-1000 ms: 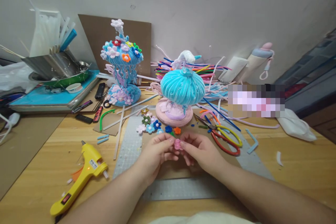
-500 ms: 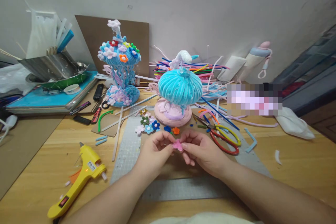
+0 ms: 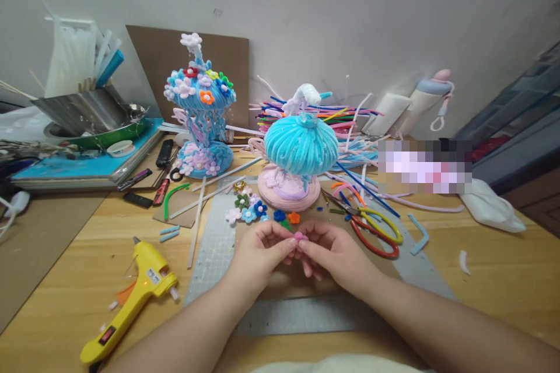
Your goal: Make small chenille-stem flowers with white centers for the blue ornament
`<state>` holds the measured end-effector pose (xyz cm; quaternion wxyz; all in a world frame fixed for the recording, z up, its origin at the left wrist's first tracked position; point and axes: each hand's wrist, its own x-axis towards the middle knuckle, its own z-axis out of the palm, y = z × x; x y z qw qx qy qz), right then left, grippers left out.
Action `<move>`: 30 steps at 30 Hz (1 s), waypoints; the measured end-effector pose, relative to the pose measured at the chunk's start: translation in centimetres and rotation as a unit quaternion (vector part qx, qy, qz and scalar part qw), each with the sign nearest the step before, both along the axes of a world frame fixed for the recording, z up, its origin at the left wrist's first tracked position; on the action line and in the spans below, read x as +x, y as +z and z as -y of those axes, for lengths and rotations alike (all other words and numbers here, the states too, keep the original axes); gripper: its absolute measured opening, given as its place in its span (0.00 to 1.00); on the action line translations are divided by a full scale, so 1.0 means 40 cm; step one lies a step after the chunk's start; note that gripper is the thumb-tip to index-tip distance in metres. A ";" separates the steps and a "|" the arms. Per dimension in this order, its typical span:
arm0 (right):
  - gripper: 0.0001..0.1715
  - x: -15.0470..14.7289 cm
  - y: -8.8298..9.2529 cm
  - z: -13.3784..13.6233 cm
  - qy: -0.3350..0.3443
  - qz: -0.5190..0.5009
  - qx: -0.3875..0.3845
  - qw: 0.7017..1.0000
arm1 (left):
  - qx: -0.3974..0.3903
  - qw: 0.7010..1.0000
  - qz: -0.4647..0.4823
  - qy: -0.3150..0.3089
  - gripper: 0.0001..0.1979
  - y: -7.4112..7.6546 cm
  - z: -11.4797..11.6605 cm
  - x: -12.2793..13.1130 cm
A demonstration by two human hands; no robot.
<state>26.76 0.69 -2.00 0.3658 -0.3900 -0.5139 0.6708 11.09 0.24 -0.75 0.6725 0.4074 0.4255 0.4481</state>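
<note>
A small pink pipe-cleaner flower (image 3: 300, 237) is pinched between my left hand (image 3: 266, 250) and my right hand (image 3: 330, 250), low over the brown cardboard. Thumbs and fingertips of both hands meet on it and cover most of its petals. Just beyond my fingers lie an orange flower (image 3: 294, 218) and a dark blue flower (image 3: 279, 215). More small flowers (image 3: 249, 213) cluster beyond my left hand. Behind them stands a fuzzy turquoise dome (image 3: 301, 143) on a pink round base (image 3: 266, 183).
Red and yellow handled pliers (image 3: 376, 233) lie right of my right hand. A yellow glue gun (image 3: 146, 285) rests at left on the wooden table. A finished-looking blue jellyfish figure (image 3: 199, 93) covered in flowers stands behind. Pipe cleaners (image 3: 324, 113) are heaped along the wall.
My fingertips have drawn closer together over the pink flower. It appears turned and more covered now. A dark, blurry bundle has come into view at the far left edge.
</note>
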 end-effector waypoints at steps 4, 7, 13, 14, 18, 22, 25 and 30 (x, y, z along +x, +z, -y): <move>0.17 -0.004 0.003 0.000 -0.011 0.021 -0.026 0.999 | 0.005 0.999 -0.031 -0.021 0.15 -0.004 -0.001 0.005; 0.17 -0.001 -0.002 -0.003 -0.002 -0.011 -0.043 0.999 | 0.036 0.995 -0.094 -0.017 0.12 -0.008 0.000 0.005; 0.17 -0.002 -0.010 -0.006 -0.008 -0.032 -0.056 0.998 | 0.104 0.980 -0.170 0.004 0.07 -0.021 0.007 0.001; 0.17 -0.003 -0.010 -0.005 -0.013 -0.019 -0.051 0.998 | 0.108 0.978 -0.179 0.004 0.07 -0.024 0.008 0.001; 0.20 -0.010 -0.011 -0.003 -0.030 0.018 -0.038 0.999 | 0.123 0.970 -0.210 -0.007 0.06 -0.041 0.007 -0.001; 0.19 -0.014 -0.009 -0.002 -0.016 0.071 -0.017 0.997 | 0.139 0.957 -0.255 -0.019 0.05 -0.056 0.005 -0.005; 0.18 -0.008 -0.006 -0.003 -0.004 0.122 0.034 0.992 | 0.155 0.943 -0.295 -0.022 0.05 -0.049 0.002 -0.010; 0.17 0.008 -0.005 -0.008 0.021 0.127 0.017 0.992 | 0.203 0.917 -0.338 -0.061 0.07 -0.008 -0.010 -0.024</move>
